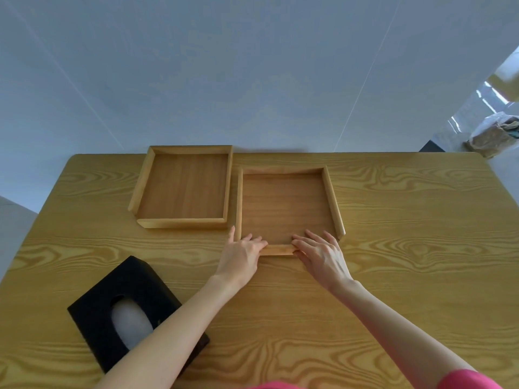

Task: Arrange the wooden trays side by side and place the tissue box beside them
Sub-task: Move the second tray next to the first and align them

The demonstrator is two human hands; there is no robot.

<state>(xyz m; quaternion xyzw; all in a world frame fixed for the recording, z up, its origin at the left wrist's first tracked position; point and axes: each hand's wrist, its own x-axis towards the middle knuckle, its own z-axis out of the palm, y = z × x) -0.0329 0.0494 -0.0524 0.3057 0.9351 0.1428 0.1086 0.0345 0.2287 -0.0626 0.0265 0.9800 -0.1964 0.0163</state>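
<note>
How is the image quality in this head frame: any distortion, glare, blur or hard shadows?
Head view: wide-angle bowing bends the table edges; lighting is soft and even, with faint shadows under both hands on the right tray; bright glare at the upper right corner; the tissue box opening looks soft and blurred.

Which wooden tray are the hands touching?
The right tray. Both hands, left and right, rest on its near edge; the left tray sits untouched.
</note>
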